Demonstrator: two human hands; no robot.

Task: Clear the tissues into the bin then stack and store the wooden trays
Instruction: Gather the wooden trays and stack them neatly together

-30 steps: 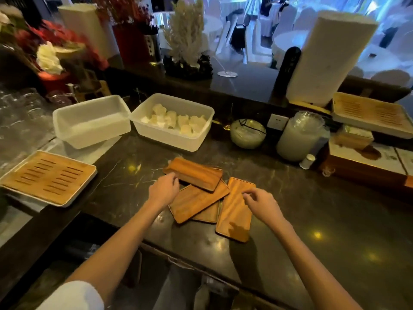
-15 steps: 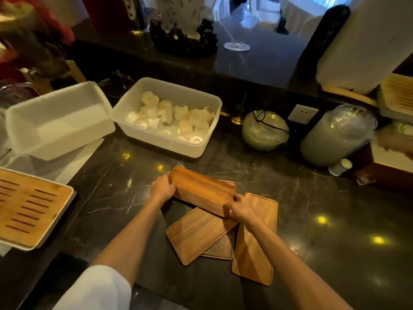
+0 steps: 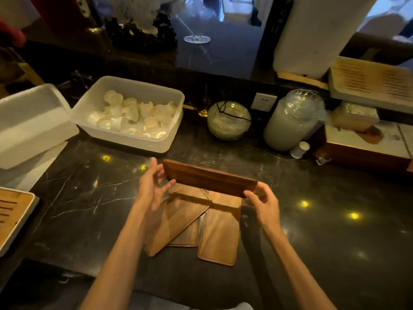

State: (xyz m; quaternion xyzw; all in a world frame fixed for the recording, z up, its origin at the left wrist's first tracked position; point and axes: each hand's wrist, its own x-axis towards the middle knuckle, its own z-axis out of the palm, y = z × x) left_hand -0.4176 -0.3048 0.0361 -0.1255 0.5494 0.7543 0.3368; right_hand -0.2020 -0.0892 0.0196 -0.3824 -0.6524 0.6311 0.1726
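Head view, single frame.

Right hand [image 3: 263,203]: clenched on the right end of the lifted tray [image 3: 207,181]. Thumb and curled fingers pinch the end between them. I log this as a firm grasp.

Left hand [image 3: 154,186]: released posture, with fingers spread and close to straight and the thumb raised. The palm faces the left end of the lifted tray, and the fingertips [image 3: 171,184] sit against or just under its lower edge. I cannot tell whether the thumb makes contact. I see no curl around the wood.

Lifted tray: a dark wooden rectangle, clear of the counter [image 3: 89,198] and tipped up on its long edge, so I see mostly one broad face. It spans the gap between the two hands, with its left end higher in the picture than its right.

Directly beneath it, three more wooden trays [image 3: 220,233] lie flat on the dark marble in a loose fan. The left one is angled, the middle one is partly covered by its neighbours, and the right one runs lengthwise towards me. Their edges overlap.

Behind the hands is a clear tub [image 3: 169,139] holding white rolled pieces [image 3: 134,115]; I cannot tell what they are made of. A second tub [image 3: 29,121] is just beside it on the left. A slatted tray [image 3: 11,211] is at the far left edge, well apart from the hands.
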